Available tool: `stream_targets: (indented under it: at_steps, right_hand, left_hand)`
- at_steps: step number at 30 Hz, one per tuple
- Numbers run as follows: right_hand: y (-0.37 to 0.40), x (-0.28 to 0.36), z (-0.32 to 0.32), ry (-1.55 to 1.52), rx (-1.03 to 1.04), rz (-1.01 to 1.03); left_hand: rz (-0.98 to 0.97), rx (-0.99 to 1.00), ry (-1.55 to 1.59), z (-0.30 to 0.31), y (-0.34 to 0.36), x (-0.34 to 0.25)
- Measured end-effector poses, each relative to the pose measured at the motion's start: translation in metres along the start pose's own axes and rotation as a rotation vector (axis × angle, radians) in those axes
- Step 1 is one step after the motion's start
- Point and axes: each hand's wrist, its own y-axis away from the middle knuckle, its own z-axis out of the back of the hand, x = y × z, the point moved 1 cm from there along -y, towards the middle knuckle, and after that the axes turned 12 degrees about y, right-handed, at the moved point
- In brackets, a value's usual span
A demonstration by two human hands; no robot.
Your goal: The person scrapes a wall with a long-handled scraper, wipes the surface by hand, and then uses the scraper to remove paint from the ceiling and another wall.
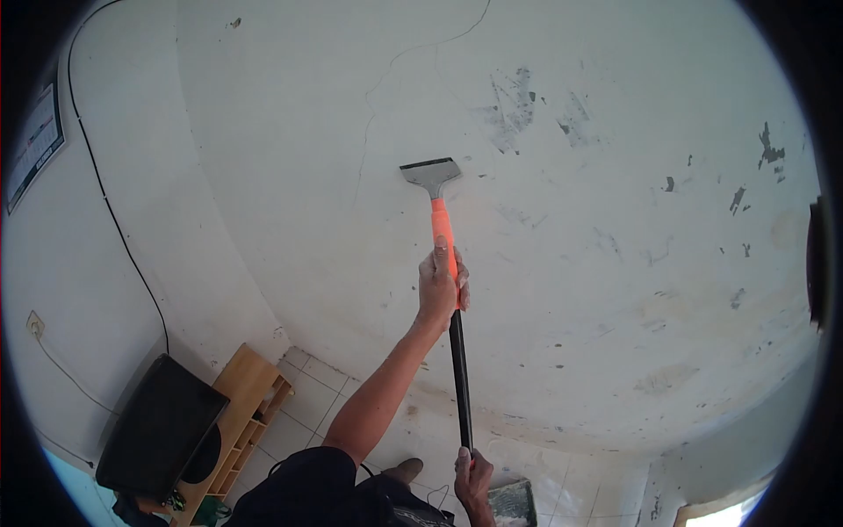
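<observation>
A long-handled scraper (432, 176) with a wide grey metal head, an orange grip and a black shaft is held upright in front of the wall (307, 176). My left hand (442, 283) wraps round the orange grip, its thumb lying along it and pale dust on the fingers. Lower down, my right hand (472, 481) closes round the bottom of the black shaft. The blade's dark edge points up and overlaps the white wall, left of several grey patches where paint is off. A thin crack runs down the wall above the blade.
At the lower left a black monitor or TV (162, 426) stands on a wooden shelf unit (250, 386). A socket (35, 324) with a cable is on the left wall, below a calendar (37, 145). A dusty tray (512, 503) lies on the tiled floor (303, 400) near my right hand.
</observation>
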Motion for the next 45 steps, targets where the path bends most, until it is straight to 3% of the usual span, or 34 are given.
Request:
stream_targets:
  at_steps: [6, 14, 19, 22, 27, 30, 33, 38, 41, 45]
  right_hand:
    - [0.002, -0.054, 0.010, 0.079, -0.068, 0.004]
    - [-0.008, -0.061, 0.009, 0.086, -0.096, 0.030]
    - [-0.020, -0.118, -0.001, 0.121, -0.154, 0.074]
    - [-0.036, -0.113, -0.002, 0.122, -0.160, 0.123]
    - [-0.080, -0.027, 0.003, 0.122, -0.092, 0.182]
    - [-0.080, 0.031, 0.007, 0.136, -0.112, 0.224]
    - [-0.065, 0.038, 0.000, 0.076, -0.103, 0.190]
    - [-0.034, -0.018, -0.007, 0.055, -0.118, 0.154]
    - [-0.014, -0.057, -0.010, 0.022, -0.132, 0.115]
    - [-0.025, -0.088, -0.021, 0.040, -0.130, 0.102]
  left_hand:
    - [0.025, -0.025, -0.023, -0.008, 0.025, 0.039]
    - [-0.008, -0.025, 0.022, -0.002, 0.020, 0.053]
    - [-0.015, -0.016, 0.053, 0.009, 0.031, 0.097]
    - [-0.080, -0.021, -0.002, 0.003, 0.022, 0.083]
    - [-0.213, -0.029, -0.098, -0.008, -0.035, 0.008]
    - [-0.199, -0.055, -0.056, -0.024, -0.049, -0.047]
    - [-0.174, -0.036, -0.031, -0.018, -0.047, -0.050]
    - [-0.147, -0.035, -0.078, 0.003, -0.013, 0.008]
    - [-0.031, -0.096, -0.062, 0.007, 0.018, 0.051]
    - [-0.042, -0.083, -0.074, 0.006, 0.021, 0.063]
